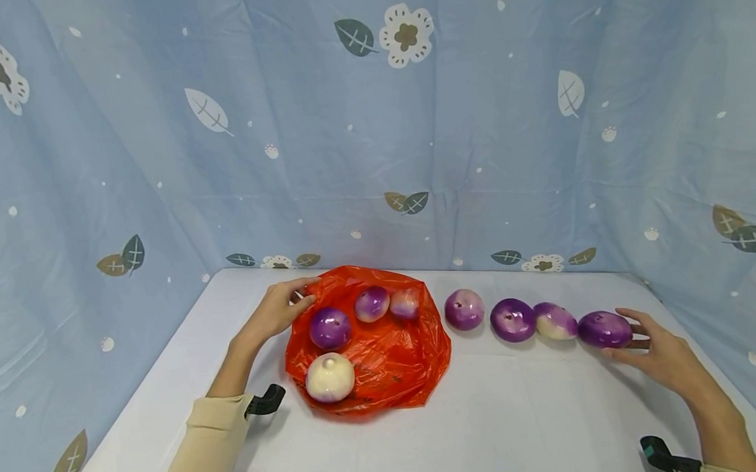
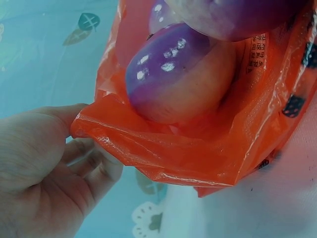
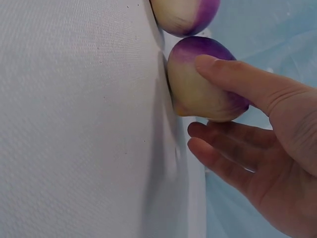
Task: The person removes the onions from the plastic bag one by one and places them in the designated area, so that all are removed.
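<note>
A red plastic bag (image 1: 392, 358) lies spread on the table with several glossy purple-and-white turnips in it, among them a pale one (image 1: 330, 377) at its front. The left hand (image 1: 278, 308) pinches the bag's back-left rim between thumb and fingers; the left wrist view has that rim close up, with a turnip (image 2: 178, 74) just inside. To the right of the bag, several turnips stand in a row. At its right end the right hand (image 1: 661, 352) holds a purple turnip (image 1: 603, 330), thumb on the near side. Part of the grip is hidden behind this turnip.
A white-covered table (image 1: 493, 424) carries everything. Behind and at both sides hangs a blue curtain (image 1: 320, 138) with leaves and flowers. The other row turnips are a pinkish one (image 1: 464, 309), a dark purple one (image 1: 512, 320) and a half-white one (image 1: 555, 321).
</note>
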Motion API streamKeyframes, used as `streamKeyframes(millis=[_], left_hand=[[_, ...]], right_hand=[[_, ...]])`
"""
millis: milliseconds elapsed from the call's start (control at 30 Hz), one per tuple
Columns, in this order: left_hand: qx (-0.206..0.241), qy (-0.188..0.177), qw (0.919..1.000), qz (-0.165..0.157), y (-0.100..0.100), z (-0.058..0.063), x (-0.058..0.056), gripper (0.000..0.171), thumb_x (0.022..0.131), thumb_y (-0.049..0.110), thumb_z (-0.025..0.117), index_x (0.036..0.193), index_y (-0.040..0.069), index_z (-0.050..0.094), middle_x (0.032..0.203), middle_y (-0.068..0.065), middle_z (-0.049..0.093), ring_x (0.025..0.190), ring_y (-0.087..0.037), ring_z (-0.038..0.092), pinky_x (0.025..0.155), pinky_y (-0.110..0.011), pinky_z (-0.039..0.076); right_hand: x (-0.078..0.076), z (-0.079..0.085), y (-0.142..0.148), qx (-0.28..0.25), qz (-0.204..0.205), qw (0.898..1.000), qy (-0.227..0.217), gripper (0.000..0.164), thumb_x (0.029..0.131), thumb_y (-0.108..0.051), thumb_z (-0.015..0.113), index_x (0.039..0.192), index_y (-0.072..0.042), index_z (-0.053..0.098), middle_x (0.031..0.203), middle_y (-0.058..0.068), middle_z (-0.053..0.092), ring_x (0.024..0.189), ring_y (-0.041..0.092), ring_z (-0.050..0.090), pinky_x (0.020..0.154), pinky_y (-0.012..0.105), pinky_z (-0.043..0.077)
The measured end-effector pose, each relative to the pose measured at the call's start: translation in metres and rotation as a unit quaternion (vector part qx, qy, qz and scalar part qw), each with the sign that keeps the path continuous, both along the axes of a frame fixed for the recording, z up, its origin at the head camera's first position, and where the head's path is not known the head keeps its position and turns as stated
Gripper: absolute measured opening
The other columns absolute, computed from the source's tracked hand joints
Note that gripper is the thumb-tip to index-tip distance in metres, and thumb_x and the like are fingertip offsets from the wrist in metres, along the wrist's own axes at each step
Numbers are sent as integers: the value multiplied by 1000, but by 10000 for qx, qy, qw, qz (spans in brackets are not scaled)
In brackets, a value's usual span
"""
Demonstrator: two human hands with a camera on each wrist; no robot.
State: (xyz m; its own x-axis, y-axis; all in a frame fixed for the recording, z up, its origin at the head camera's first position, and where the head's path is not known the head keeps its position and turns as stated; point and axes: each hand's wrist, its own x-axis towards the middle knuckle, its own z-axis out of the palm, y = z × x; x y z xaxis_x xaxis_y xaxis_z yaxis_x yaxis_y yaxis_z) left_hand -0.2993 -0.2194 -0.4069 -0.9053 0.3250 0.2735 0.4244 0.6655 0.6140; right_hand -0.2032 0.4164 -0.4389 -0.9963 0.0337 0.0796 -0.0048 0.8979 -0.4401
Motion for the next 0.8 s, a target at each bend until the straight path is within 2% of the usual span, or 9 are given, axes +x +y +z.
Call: streamKeyframes(millis=[433,800], left_hand=[[-12,-109,9999,16,2,2,0,40,94,11,64,134,8,60,106,-14,71,82,-20,62,62,-20,55],[-26,-176,9998,76,2,2,0,41,94,12,65,135,9,59,104,-13,70,83,-20,62,64,-21,56]], right_hand=[[2,1,6,-56,120,9998,-147,101,79,-46,79,148,4,26,132,44,45,108,56,58,72,60,54],[4,10,4,36,169,9998,-88,100,79,-45,80,147,5,26,132,44,43,111,61,52,75,62,53]])
